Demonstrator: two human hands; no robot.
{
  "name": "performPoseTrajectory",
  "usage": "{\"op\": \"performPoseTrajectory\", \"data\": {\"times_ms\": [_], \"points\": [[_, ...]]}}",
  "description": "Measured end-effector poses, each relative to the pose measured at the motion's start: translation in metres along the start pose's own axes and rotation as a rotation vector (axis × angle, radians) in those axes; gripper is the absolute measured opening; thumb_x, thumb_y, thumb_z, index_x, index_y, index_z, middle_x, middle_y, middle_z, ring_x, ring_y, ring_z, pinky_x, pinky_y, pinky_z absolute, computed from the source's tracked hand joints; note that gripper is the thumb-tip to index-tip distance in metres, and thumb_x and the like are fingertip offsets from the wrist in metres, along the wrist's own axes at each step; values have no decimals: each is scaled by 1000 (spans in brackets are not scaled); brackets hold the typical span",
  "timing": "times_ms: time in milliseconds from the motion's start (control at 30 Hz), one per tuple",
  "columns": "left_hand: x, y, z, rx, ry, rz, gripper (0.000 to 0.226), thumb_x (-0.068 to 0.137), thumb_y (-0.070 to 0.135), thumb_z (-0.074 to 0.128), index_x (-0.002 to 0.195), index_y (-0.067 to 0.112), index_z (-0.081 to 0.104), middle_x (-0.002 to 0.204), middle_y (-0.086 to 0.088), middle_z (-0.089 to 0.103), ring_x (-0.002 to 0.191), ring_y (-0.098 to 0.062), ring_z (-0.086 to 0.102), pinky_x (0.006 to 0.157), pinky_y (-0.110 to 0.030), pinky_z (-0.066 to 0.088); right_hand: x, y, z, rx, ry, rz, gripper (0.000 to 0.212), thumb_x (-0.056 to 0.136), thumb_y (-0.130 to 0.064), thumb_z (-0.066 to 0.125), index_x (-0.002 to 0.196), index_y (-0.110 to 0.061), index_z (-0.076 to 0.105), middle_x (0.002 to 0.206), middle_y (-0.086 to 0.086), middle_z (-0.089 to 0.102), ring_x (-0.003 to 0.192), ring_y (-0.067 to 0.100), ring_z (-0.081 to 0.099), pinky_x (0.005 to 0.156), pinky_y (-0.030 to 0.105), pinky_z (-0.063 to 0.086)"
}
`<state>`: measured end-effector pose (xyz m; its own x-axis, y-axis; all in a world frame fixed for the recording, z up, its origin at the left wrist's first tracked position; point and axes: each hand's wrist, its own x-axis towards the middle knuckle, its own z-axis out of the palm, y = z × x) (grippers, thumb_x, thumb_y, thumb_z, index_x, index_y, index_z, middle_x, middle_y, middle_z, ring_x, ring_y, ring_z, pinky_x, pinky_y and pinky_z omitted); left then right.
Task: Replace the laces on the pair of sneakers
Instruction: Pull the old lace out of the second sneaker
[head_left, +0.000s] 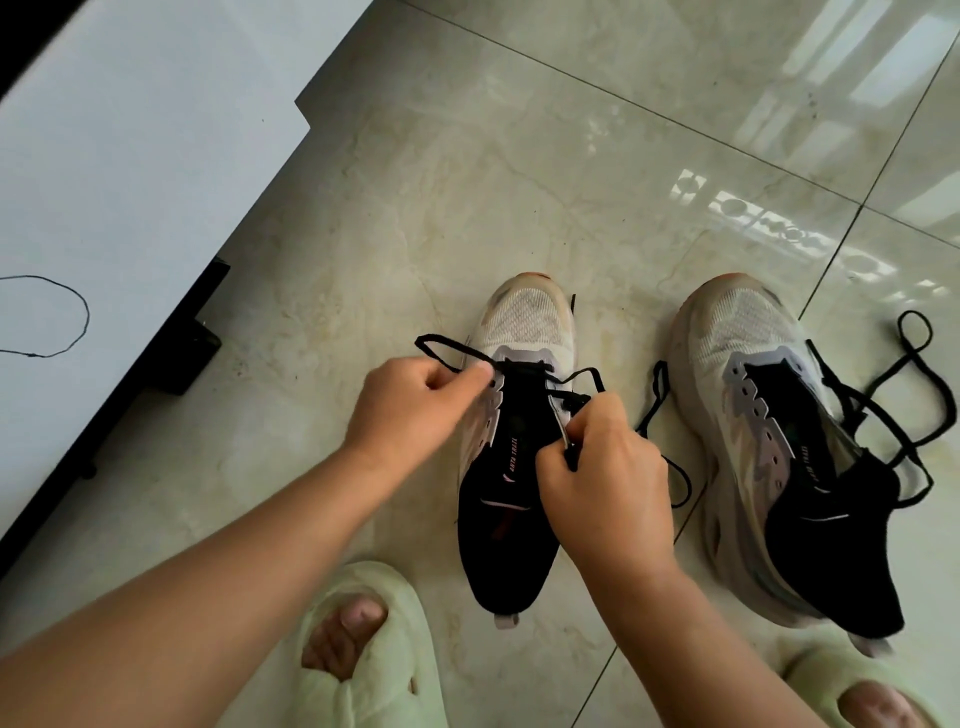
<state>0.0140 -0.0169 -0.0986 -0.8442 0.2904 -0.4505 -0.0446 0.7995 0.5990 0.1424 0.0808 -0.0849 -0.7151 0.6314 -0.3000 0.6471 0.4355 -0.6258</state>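
Observation:
Two white-and-black sneakers stand on the tiled floor, toes pointing away. On the left sneaker (519, 415), a black lace (447, 349) runs through the lowest eyelets. My left hand (415, 405) pinches one end of that lace at the shoe's left side. My right hand (597, 467) pinches the other end near the right eyelets. The right sneaker (769, 426) stands apart, and a loose black lace (893, 400) lies tangled over and beside it.
A white table top (130, 171) fills the left, with a thin black thread loop (62, 317) on it. My feet in pale green fluffy slippers (363, 649) are at the bottom. Glossy floor tiles (623, 156) stretch ahead.

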Motion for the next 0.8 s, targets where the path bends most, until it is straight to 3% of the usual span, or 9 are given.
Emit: {"op": "performPoseTrajectory", "data": {"times_ms": [100,267,333,433,600,800], "points": [[-6,12,8,-143,4,-27,25,72,39,75,68,16,66,56,10,60,49,1,52,53,-14,42,-1,-2,1,3,-7,7,17,82,-15,51,75,-14,36,58,-1,48,54,21,48,48,31,34],[-4,18,12,-235,-29,-24,10,77,17,73,69,15,67,62,6,62,57,-4,55,60,-16,44,-2,-3,2,1,-5,26,15,81,-15,52,77,-13,37,60,0,49,59,26,50,54,36,38],[-1,14,11,-155,-12,57,16,79,17,70,65,19,63,57,9,59,51,-1,51,54,-13,41,-2,-2,2,8,13,27,18,81,-14,52,75,-15,36,58,-2,48,55,20,47,49,32,35],[15,1,4,73,100,141,14,83,17,63,70,18,58,60,4,58,56,-14,53,55,-24,40,-3,0,3,22,32,39,26,81,-14,53,70,-21,30,55,-3,46,51,11,44,45,25,31],[44,-34,-10,298,157,11,11,87,20,57,77,19,56,67,4,52,68,-20,51,61,-26,36,-3,1,3,25,32,53,28,81,-14,54,70,-22,29,56,-3,48,53,10,44,47,24,32],[46,-41,-15,249,158,-67,13,84,25,61,73,19,58,75,3,61,72,-18,56,65,-27,43,-3,1,2,21,15,54,26,81,-15,53,70,-22,30,56,-2,49,54,11,45,48,25,33]]}}
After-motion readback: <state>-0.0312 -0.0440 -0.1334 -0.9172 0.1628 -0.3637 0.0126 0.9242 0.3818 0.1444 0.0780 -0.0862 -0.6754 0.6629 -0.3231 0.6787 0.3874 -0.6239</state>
